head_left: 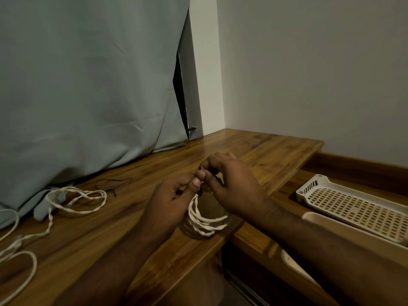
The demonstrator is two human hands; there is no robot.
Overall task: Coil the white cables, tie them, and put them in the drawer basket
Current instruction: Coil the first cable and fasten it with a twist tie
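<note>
A coiled white cable point(206, 224) hangs in several loops between my hands, just above the wooden table point(132, 177) near its right edge. My left hand point(174, 199) holds the top of the coil with its fingers curled. My right hand point(229, 182) pinches a thin dark tie at the coil's top, fingertips meeting those of the left hand. Loose white cables lie on the table: one point(75, 199) at the left by the curtain, another point(19, 261) at the lower left. The cream perforated drawer basket point(353, 208) sits to the right, below table level.
A thin dark tie point(112, 184) lies on the table behind the loose cable. A grey-green curtain point(88, 85) drapes onto the table's back left. A second cream tray point(344, 230) lies in front of the basket. The white wall stands behind.
</note>
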